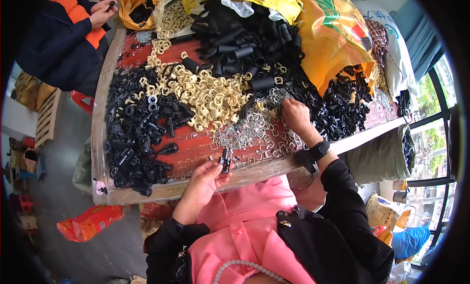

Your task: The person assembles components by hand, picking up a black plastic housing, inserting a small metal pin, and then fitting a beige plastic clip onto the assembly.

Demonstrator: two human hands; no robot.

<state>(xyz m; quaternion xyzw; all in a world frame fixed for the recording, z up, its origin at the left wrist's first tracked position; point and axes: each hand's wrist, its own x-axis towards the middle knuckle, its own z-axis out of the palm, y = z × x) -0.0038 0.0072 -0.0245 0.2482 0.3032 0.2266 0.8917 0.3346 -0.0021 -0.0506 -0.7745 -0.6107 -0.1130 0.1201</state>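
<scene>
Near the front edge of the table, my left hand [204,180] pinches a small black plastic fitting [225,163] between thumb and fingers. Farther right, my right hand [296,118] reaches to the edge of a heap of small parts, its fingers curled together. What its fingertips grip, if anything, is too small to make out. Beside it lie loose wire-like metal clips [267,137] and small black parts [313,108]. Cream-coloured plastic rings [208,95] are piled in the middle, left of my right hand. Black tubular fittings [139,132] cover the left side of the table.
The red-topped table [188,154] has a wooden rim. Larger black tubes [240,51] lie at the back. An orange bag [333,34] spills black parts at the right. At the far left another person [68,37] holds a small dark piece. A red packet [93,223] lies below the table.
</scene>
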